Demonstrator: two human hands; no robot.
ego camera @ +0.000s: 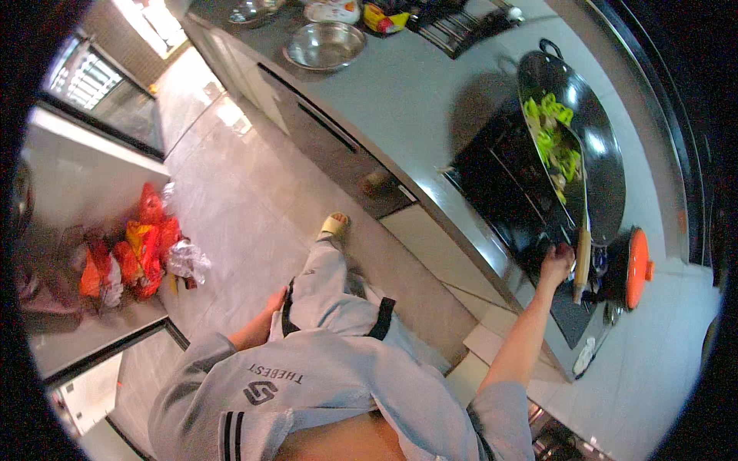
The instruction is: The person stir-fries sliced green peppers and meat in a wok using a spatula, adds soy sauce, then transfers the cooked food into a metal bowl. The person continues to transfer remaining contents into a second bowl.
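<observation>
My right hand (pixel 558 265) is at the front of the black gas cooktop (pixel 490 155), beside the wooden handle (pixel 583 259) of a cooking utensil resting in a large black wok (pixel 599 144). Its fingers look curled, but whether they grip the wok's near handle or a cooktop part is hidden. Cut green peppers (pixel 548 124) and some paler pieces lie inside the wok. Down by my thigh, my left hand (pixel 278 303) hangs against the grey trousers (pixel 317 288), its fingers mostly hidden.
An orange lid (pixel 636 268) stands near the wok, with a utensil with a white-tipped handle (pixel 585 356) closer to me. Farther along the countertop (pixel 403 75) are a steel bowl (pixel 326 45) and a yellow-red packet (pixel 385 22). Red plastic bags (pixel 147 253) sit at the left.
</observation>
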